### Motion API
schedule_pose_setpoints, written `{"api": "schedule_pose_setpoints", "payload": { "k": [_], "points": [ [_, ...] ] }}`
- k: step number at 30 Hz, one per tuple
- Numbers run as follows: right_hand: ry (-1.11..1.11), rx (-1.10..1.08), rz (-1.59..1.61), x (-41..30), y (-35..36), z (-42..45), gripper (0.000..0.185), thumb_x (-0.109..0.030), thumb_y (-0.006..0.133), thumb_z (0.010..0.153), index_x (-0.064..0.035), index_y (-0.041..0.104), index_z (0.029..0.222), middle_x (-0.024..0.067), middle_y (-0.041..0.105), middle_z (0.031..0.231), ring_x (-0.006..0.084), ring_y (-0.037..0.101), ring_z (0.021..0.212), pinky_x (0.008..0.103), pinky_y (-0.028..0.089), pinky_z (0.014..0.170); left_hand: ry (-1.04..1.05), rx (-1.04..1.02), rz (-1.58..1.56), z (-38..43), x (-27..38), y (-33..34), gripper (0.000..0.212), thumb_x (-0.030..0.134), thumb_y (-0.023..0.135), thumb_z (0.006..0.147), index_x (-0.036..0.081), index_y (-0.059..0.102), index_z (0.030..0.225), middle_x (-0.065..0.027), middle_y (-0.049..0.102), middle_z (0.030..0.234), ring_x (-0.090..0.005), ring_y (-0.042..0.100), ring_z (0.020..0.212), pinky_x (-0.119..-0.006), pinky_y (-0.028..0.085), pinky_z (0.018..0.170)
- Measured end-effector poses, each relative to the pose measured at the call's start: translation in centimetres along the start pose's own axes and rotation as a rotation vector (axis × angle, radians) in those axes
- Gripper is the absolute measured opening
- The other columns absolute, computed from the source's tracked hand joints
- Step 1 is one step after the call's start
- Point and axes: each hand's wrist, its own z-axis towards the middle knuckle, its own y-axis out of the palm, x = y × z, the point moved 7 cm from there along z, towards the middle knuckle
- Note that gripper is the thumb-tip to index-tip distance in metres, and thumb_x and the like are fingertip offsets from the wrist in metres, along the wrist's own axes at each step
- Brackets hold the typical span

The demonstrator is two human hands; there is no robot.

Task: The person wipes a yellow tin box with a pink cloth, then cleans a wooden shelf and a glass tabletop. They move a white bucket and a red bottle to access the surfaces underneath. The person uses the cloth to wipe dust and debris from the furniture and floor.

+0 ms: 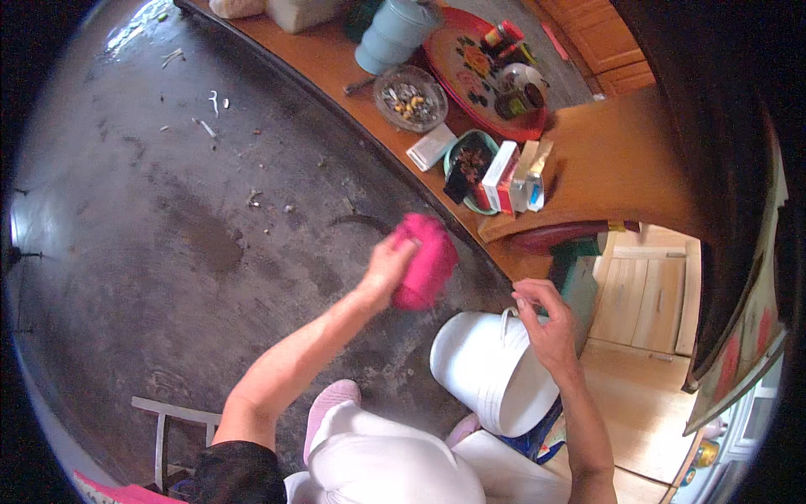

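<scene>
My left hand (389, 264) grips a bunched pink cloth (427, 261), which is blurred, over the dark floor. Over the rim of a white plastic bucket (482, 359), my right hand (549, 318) is raised with its fingers bent and thumb apart; nothing shows between them. The bucket leans to one side by my legs, its handle just left of that hand. Beyond my hands, a wooden table (604, 157) bears a glass ashtray (410, 99) with cigarette butts, a small green container (472, 160) with dark contents, and open cigarette packs (513, 179).
Farther along the table are a light blue container (397, 34) and a red-rimmed floral tray (453, 69) holding jars. Scraps and small litter (208, 129) lie on the dark floor (189, 252). A metal frame (167, 435) stands at lower left, wooden cabinets (642, 296) at right.
</scene>
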Motion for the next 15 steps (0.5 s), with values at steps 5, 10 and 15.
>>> {"api": "schedule_pose_setpoints", "payload": {
  "k": [5, 10, 15],
  "points": [
    [0.192, -0.011, -0.260, 3.4, -3.0, -7.2, 0.020, -0.009, 0.070, 0.083, -0.0016, 0.061, 0.099, 0.0144, 0.063, 0.101, 0.0268, 0.063, 0.095, 0.0344, 0.051, 0.083, 0.354, 0.409, -0.214, 4.1, 9.0, -6.9, 0.038, 0.032, 0.058, 0.091, 0.006, 0.058, 0.120, -0.0059, 0.064, 0.102, -0.0169, 0.061, 0.089, -0.033, 0.050, 0.078],
    [0.240, -0.017, -0.299, 1.8, -2.3, -12.0, 0.028, -0.011, 0.077, 0.076, -0.0024, 0.060, 0.097, 0.0135, 0.061, 0.094, 0.0262, 0.062, 0.085, 0.0363, 0.052, 0.077, 0.598, 0.617, -0.011, 7.4, 14.9, -7.7, 0.056, 0.037, 0.059, 0.092, -0.001, 0.051, 0.132, -0.0116, 0.062, 0.116, -0.0228, 0.060, 0.101, -0.036, 0.046, 0.090],
    [0.536, -0.395, -0.264, 2.5, 2.5, -16.7, 0.042, -0.027, 0.078, 0.077, 0.0001, 0.059, 0.103, 0.0158, 0.062, 0.092, 0.0300, 0.064, 0.080, 0.0380, 0.052, 0.075, 0.501, 0.505, 0.035, 6.3, 8.4, -3.4, 0.042, 0.038, 0.055, 0.095, 0.005, 0.057, 0.121, -0.0068, 0.062, 0.101, -0.0180, 0.058, 0.090, -0.035, 0.047, 0.081]
  ]
}}
